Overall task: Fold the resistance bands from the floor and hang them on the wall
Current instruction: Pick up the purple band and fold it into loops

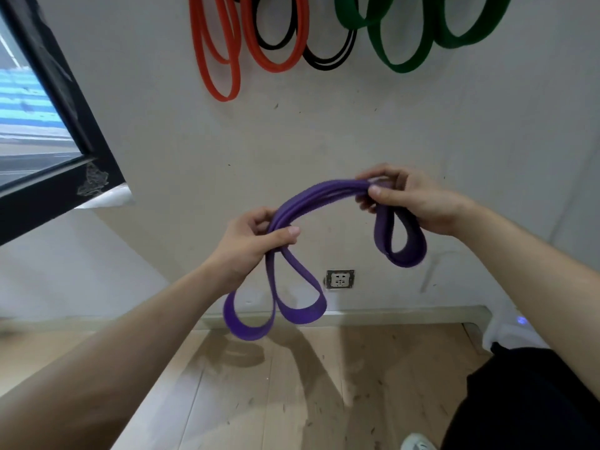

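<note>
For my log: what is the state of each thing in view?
purple band, folded in layers, held up between both hands
left hand, grips one end of it
right hand, grips the other end
orange bands, hung on the wall
black bands, hung on the wall
green bands, hung on the wall
wall socket, nothing plugged in

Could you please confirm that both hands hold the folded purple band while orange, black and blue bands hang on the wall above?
Not quite: the head view shows a green band, not blue. The left hand and right hand do hold the purple band, below the orange band and black band.
</note>
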Tool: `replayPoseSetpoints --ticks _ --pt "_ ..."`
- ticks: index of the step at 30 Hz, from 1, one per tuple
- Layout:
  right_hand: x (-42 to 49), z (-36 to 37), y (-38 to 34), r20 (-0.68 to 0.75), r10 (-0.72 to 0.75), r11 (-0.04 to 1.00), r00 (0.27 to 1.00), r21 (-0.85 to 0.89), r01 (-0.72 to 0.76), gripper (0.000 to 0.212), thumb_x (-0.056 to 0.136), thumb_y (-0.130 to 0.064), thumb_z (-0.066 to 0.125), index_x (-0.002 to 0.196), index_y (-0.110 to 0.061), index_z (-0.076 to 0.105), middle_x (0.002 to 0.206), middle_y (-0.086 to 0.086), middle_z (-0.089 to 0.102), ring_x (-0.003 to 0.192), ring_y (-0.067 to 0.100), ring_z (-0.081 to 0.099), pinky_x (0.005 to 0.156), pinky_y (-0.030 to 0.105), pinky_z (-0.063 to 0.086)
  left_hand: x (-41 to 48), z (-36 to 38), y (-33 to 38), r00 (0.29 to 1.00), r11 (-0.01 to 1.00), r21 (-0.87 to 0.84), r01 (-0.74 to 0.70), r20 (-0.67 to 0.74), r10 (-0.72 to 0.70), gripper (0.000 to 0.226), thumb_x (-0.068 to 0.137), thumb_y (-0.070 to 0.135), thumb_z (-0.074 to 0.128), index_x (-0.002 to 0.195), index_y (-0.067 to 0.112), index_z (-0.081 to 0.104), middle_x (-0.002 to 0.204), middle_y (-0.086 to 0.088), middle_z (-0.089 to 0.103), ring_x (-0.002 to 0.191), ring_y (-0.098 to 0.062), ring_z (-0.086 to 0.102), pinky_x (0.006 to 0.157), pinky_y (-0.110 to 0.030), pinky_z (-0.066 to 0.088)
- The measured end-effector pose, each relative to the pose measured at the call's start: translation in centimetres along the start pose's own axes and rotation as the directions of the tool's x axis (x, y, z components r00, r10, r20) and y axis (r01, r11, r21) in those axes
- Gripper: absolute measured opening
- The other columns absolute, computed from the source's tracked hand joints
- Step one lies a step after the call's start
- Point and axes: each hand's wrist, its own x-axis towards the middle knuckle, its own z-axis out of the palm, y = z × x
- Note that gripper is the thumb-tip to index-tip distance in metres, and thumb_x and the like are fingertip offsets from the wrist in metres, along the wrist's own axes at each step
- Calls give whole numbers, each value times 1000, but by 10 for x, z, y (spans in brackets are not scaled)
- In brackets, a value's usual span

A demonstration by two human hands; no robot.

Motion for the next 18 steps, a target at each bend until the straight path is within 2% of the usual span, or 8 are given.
replayPoseSetpoints --ticks 1,3,6,9,11,13,16,18 --pt "-3 -6 6 70 76 995 995 -70 -71 63 71 -42 86 122 -12 63 103 16 75 95 28 71 90 35 55 0 -2 2 1000 1000 -8 2 -3 -2 45 76 27 83 113 6 70 91 -8 73 87 -21 70 89 -36 56" --pt "-9 -8 16 188 209 957 960 -244 -161 52 80 -26 81 127 -13 62 107 15 75 98 27 70 90 32 54 0 -2 4 1000 1000 5 -1 5 1 40 80 26 81 113 7 72 88 -3 72 84 -17 68 84 -30 55" --pt "-12 4 23 287 332 877 899 -444 -183 34 87 -7 75 119 -12 66 107 9 75 100 24 70 92 33 53 0 7 7 1000 1000 19 -1 27 0 38 82 25 79 115 7 72 87 1 69 83 -14 63 86 -30 54" --pt "-15 28 20 331 410 853 850 -469 -228 45 85 -9 78 127 -12 62 114 7 74 109 19 69 92 28 55 0 18 9 999 1000 30 -6 45 4 28 89 19 73 113 6 72 83 3 68 80 -12 60 85 -29 53" --pt "-14 45 17 328 334 908 884 -365 -208 50 83 -8 79 129 -14 60 119 8 72 114 17 67 92 27 56 0 25 11 998 999 36 -19 64 17 24 90 16 72 112 4 71 82 4 69 76 -9 62 78 -22 53" --pt "-11 61 13 283 196 962 939 -242 -128 49 81 -4 80 125 -16 62 118 9 71 114 18 67 91 29 55 -1 31 14 997 999 21 -35 64 34 23 90 14 72 110 3 71 86 0 72 76 -8 65 75 -21 52" --pt "-8 78 10 215 63 995 975 -84 -46 41 84 -4 78 120 -18 64 103 10 72 102 24 69 89 32 55 0 33 19 999 997 -57 -45 9 46 19 87 20 75 103 9 73 87 -1 72 75 -10 64 74 -22 52" --pt "-6 84 7 106 -7 1000 994 -28 9 33 85 -2 75 113 -16 65 95 9 72 92 24 70 86 34 56 1 29 22 998 994 -92 -59 -41 55 16 87 23 73 100 13 73 82 4 70 71 -8 61 72 -22 51"
